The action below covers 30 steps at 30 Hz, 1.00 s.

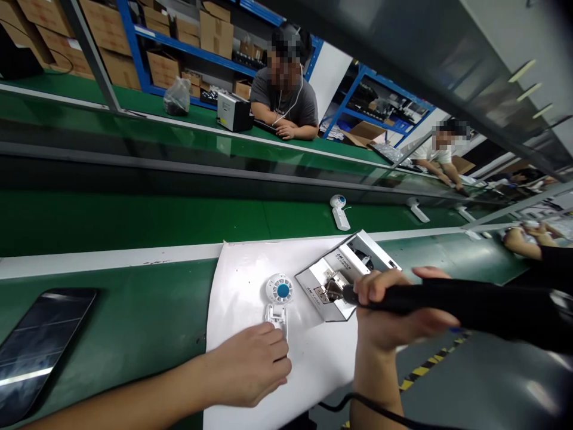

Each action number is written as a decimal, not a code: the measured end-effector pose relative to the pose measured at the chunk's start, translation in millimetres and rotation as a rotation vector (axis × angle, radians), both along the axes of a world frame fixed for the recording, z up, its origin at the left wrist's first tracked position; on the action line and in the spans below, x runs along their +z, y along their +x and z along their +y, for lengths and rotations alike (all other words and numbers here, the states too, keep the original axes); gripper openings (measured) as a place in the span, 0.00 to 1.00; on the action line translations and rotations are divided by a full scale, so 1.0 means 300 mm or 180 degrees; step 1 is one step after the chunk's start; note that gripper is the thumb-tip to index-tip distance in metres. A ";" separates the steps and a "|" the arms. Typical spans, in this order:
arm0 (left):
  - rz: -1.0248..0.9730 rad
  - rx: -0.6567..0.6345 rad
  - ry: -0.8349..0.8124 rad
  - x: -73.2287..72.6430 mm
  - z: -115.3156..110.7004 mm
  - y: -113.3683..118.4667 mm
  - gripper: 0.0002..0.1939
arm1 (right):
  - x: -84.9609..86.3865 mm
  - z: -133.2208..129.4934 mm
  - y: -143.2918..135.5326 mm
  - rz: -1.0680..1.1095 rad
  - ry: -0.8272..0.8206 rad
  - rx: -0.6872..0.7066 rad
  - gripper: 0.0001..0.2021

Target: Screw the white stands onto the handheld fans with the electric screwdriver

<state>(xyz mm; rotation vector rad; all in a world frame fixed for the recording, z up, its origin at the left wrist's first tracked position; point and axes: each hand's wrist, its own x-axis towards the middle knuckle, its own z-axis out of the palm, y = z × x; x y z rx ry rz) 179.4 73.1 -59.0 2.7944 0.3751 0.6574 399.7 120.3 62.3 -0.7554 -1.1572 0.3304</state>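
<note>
A white device with a round head and a blue centre (280, 289) lies on the white sheet (237, 280). My left hand (250, 365) is closed over the lower part of this device, hiding its handle. My right hand (389, 310) grips a black electric screwdriver (465, 307), held level and pointing left. The screwdriver's tip is at the metal screw feeder box (333, 280), which stands just right of the device. Small screws cannot be made out.
A black phone-like slab (42, 346) lies on the green bench at left. More white devices (340, 214) (418, 210) lie on the green belt beyond. A black cable hangs near my right forearm. People sit across the line and at far right.
</note>
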 end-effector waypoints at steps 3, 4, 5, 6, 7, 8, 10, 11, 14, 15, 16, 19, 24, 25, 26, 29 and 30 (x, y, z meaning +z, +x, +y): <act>-0.0027 0.0050 -0.0020 -0.006 -0.002 0.001 0.12 | -0.024 0.042 -0.002 0.0021 -0.0080 -0.0039 0.26; -0.0025 0.0049 -0.0015 -0.007 -0.003 0.002 0.12 | -0.034 0.047 -0.010 0.0049 -0.0103 -0.0024 0.25; -0.0018 0.0042 -0.0005 -0.008 -0.003 0.002 0.12 | -0.042 0.046 -0.020 0.0068 -0.0108 0.0006 0.24; -0.0015 0.0036 0.0003 -0.009 -0.003 0.002 0.12 | -0.048 0.039 -0.032 0.0089 -0.0118 0.0047 0.24; -0.0015 0.0035 0.0008 -0.009 -0.002 0.003 0.12 | -0.052 0.027 -0.046 0.0121 -0.0167 0.0134 0.25; -0.0021 0.0030 0.0009 -0.008 -0.002 0.003 0.12 | -0.055 0.010 -0.063 0.0171 -0.0248 0.0271 0.25; -0.0030 0.0012 -0.0003 -0.007 0.000 0.003 0.12 | -0.065 -0.030 -0.106 0.0310 -0.0436 0.0622 0.27; -0.0036 -0.0005 -0.0008 -0.007 0.001 0.003 0.11 | -0.074 -0.051 -0.130 0.0382 -0.0508 0.0780 0.27; -0.0075 -0.0064 0.0021 -0.009 0.005 0.003 0.10 | -0.113 -0.097 -0.204 0.0485 -0.0551 0.1062 0.26; -0.0101 -0.0068 0.0040 -0.010 0.006 0.003 0.10 | -0.127 -0.104 -0.223 0.0494 -0.0549 0.1100 0.26; -0.0127 -0.0064 0.0058 -0.011 0.006 0.003 0.10 | -0.141 -0.108 -0.239 0.0500 -0.0560 0.1120 0.26; -0.0176 -0.0039 0.0102 -0.011 0.006 0.004 0.10 | -0.176 -0.104 -0.261 0.0552 -0.0585 0.1083 0.26; -0.0191 -0.0017 0.0125 -0.008 0.006 0.000 0.10 | -0.215 -0.088 -0.268 0.0525 -0.0646 0.1118 0.25; -0.0179 -0.0018 0.0109 -0.009 0.006 -0.002 0.10 | -0.221 -0.086 -0.270 0.0480 -0.0675 0.1167 0.24; -0.0164 -0.0021 0.0087 -0.011 0.006 -0.003 0.10 | -0.227 -0.086 -0.272 0.0441 -0.0700 0.1220 0.24; -0.0072 -0.0020 0.0011 -0.016 0.007 -0.005 0.10 | -0.239 -0.087 -0.282 0.0392 -0.0737 0.1342 0.22; -0.0009 -0.0003 -0.0001 -0.016 0.007 -0.004 0.10 | -0.241 -0.089 -0.284 0.0402 -0.0753 0.1379 0.22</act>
